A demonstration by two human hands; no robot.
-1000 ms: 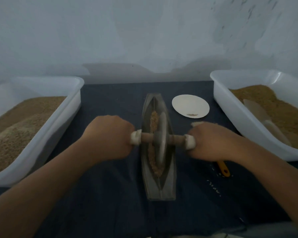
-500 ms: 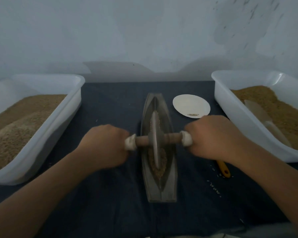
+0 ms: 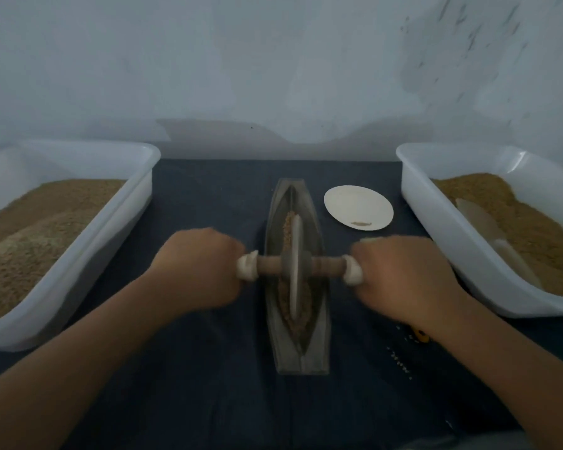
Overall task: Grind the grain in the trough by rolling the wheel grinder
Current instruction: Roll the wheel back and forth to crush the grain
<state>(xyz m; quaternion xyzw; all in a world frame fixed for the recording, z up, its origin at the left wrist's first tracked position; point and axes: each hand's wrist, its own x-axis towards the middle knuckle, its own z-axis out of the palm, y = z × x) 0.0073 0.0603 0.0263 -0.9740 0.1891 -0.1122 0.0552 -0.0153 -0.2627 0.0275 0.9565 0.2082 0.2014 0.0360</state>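
Far left: white tub (image 3: 121, 222), brown heap inside. My left hand (image 3: 199, 271) clenched round left axle end. Wheel grinder (image 3: 295, 254) upright mid-trough (image 3: 316, 345), disc sitting in grain (image 3: 286, 227) (thin brown line along groove). Paper plate (image 3: 358, 206) near trough's far end. My right hand (image 3: 400, 280) clenched round right axle end. Far right: second tub (image 3: 436, 222), pale scoop (image 3: 481, 219) in it.

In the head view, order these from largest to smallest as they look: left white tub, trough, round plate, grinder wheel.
1. left white tub
2. trough
3. round plate and grinder wheel: unsure, wheel shows edge-on.
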